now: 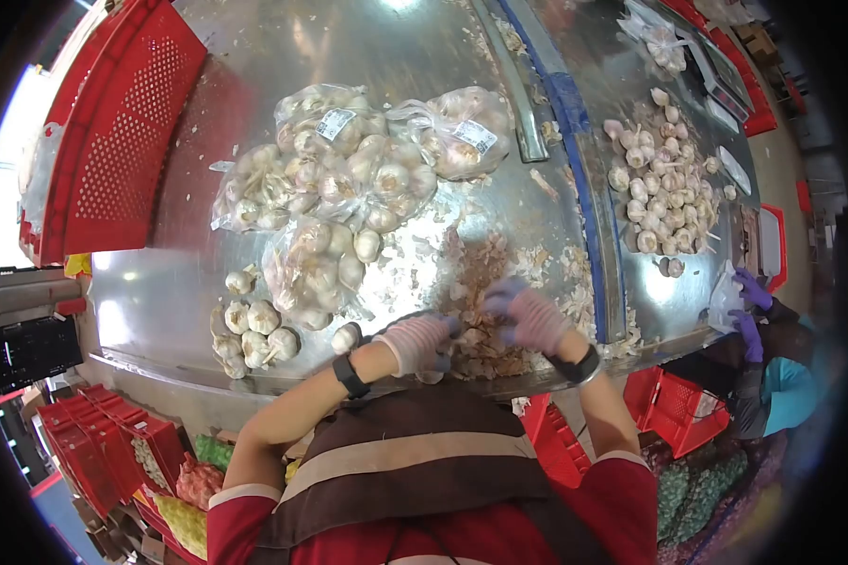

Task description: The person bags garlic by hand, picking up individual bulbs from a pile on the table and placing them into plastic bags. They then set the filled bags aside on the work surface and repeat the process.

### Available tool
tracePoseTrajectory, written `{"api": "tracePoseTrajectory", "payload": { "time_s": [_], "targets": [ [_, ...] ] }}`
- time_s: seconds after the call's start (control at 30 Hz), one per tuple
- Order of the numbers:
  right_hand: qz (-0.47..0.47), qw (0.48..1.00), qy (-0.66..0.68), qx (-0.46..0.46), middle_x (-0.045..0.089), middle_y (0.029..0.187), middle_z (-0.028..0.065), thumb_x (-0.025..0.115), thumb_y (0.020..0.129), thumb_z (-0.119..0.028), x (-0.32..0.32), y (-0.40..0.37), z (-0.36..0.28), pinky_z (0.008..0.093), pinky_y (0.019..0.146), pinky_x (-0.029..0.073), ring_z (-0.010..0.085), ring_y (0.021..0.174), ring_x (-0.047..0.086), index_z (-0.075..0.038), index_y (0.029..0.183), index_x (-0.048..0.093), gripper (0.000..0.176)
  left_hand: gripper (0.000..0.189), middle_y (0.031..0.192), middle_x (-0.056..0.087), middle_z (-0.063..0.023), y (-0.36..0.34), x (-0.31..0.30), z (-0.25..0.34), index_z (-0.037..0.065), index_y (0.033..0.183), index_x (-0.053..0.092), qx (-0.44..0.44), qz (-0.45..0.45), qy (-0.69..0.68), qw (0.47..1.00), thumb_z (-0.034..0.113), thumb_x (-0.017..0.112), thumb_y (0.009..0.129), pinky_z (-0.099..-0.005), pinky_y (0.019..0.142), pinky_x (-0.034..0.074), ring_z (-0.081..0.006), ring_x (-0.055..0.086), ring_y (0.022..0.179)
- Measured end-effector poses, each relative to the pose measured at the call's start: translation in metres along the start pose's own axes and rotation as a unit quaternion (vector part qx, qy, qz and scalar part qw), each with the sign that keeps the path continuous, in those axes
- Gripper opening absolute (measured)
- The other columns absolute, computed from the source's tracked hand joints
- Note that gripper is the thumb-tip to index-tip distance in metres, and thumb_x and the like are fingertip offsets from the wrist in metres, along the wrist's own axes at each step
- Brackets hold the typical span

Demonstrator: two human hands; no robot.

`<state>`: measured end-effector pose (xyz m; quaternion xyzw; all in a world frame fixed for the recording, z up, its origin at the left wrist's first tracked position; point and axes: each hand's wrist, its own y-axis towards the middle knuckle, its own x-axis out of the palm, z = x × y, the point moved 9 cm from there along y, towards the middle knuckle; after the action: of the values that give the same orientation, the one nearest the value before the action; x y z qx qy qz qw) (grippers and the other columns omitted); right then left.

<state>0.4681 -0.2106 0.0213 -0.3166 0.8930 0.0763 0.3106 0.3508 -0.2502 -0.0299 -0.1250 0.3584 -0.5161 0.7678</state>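
The left hand (416, 343), in a pale knitted glove, is curled, its grasp impossible to tell; the right hand (530, 318), gloved alike, is partly open over brown papery garlic skins (485, 259) (any hold is blurred). From the hands, loose whitish garlic bulbs (263, 317) lie at nine o'clock, clear plastic bags of garlic (386, 179) at eleven, a red perforated plastic crate (132, 141) at ten, a broad heap of pale garlic (669, 198) at two, and a co-worker's purple-gloved hands (750, 337) at three.

2 white labels (335, 123) | on garlic bags (391, 193) | print too small to read
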Motion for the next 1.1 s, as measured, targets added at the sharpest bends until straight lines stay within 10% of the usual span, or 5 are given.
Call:
{"api": "tracePoseTrajectory", "payload": {
  "time_s": [0.17,0.6,0.7,0.77,1.1],
  "targets": [
    [-0.073,0.978,-0.084,0.178,0.055,0.098,0.0115,0.061,0.069,-0.012,0.021,-0.011,0.022,0.0397,0.083,0.047,0.0326,0.096,0.054,-0.010,0.097,0.061,0.027,0.034,0.082,0.060,-0.0122,-0.016,-0.020,-0.021,0.004,0.107,0.054,0.022,0.069,-0.314,0.947,0.016,0.061,0.077,-0.0372,0.071,0.048,-0.0296,0.059,0.077],
    [-0.223,0.971,-0.052,0.067,0.061,0.090,0.0080,0.065,0.074,-0.016,0.066,-0.003,-0.002,0.0394,0.075,0.051,0.0266,0.087,0.061,-0.012,0.109,0.055,0.036,0.033,0.103,0.056,-0.0102,-0.028,0.007,0.000,0.008,0.106,0.058,0.126,0.030,0.056,0.990,0.015,0.066,0.075,-0.0372,0.077,0.049,-0.0267,0.058,0.091],
    [-0.085,0.856,0.442,0.256,0.062,0.094,0.0065,0.063,0.081,-0.027,0.054,-0.007,0.015,0.0360,0.077,0.051,0.0227,0.089,0.061,-0.011,0.108,0.056,0.032,0.039,0.100,0.060,-0.0047,-0.055,-0.047,0.022,0.004,0.111,0.054,0.092,0.124,-0.166,0.974,0.009,0.067,0.075,-0.0287,0.078,0.048,-0.0150,0.059,0.088],
    [0.054,0.600,0.741,0.298,0.062,0.092,0.0036,0.061,0.084,-0.040,0.055,0.002,0.003,0.0352,0.076,0.053,0.0202,0.088,0.061,-0.009,0.108,0.055,0.040,0.043,0.099,0.059,-0.0028,-0.069,-0.075,0.019,0.005,0.117,0.052,0.157,0.276,-0.391,0.864,0.006,0.067,0.076,-0.0256,0.081,0.046,-0.0110,0.056,0.091],
    [0.068,0.408,0.910,0.027,0.051,0.109,0.0115,0.060,0.082,-0.050,0.032,0.038,0.026,0.0354,0.081,0.052,0.0231,0.094,0.057,-0.005,0.121,0.045,0.062,0.064,0.114,0.052,-0.0165,-0.099,-0.121,0.031,0.007,0.120,0.050,0.149,0.471,-0.046,0.868,0.024,0.079,0.066,-0.0427,0.087,0.042,-0.0346,0.051,0.104]
  ]
}}
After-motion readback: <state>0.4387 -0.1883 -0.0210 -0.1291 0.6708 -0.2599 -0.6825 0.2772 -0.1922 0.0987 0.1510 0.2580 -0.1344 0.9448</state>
